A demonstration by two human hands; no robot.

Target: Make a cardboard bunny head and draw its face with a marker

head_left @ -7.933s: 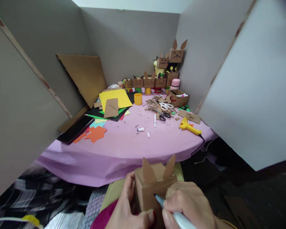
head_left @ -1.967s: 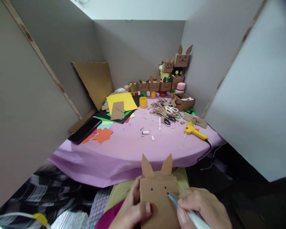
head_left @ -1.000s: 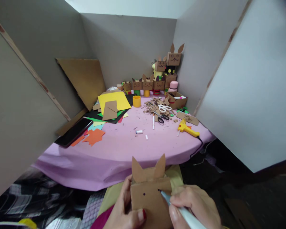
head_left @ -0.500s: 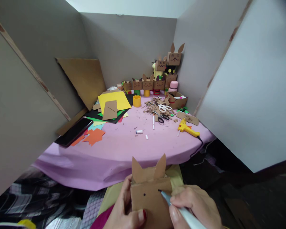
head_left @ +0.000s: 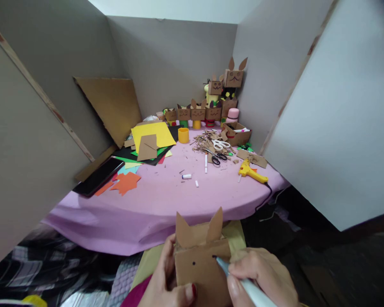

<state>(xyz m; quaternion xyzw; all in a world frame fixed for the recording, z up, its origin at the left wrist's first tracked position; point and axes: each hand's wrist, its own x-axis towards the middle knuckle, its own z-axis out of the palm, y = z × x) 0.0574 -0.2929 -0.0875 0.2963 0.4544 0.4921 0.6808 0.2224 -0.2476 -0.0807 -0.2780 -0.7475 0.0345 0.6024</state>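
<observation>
A: Cardboard box [head_left: 205, 275], lower end?
B: Cropped by bottom edge. Left grip [head_left: 164, 279]: some fingers partly hidden behind it.
A: Marker [head_left: 251, 290], rear end, right of box?
B: Cut off too.
A: Plaid cloth [head_left: 22, 268], far left of box?
B: Blurred.

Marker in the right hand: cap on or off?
Off at the writing end: the marker in the right hand shows its bare tip at a dark mark on the cardboard box held by the left hand.

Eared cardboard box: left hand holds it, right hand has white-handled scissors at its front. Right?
Not scissors: the head view shows the right hand holding a marker at the front of the eared cardboard box. The left hand does hold the box.
</observation>
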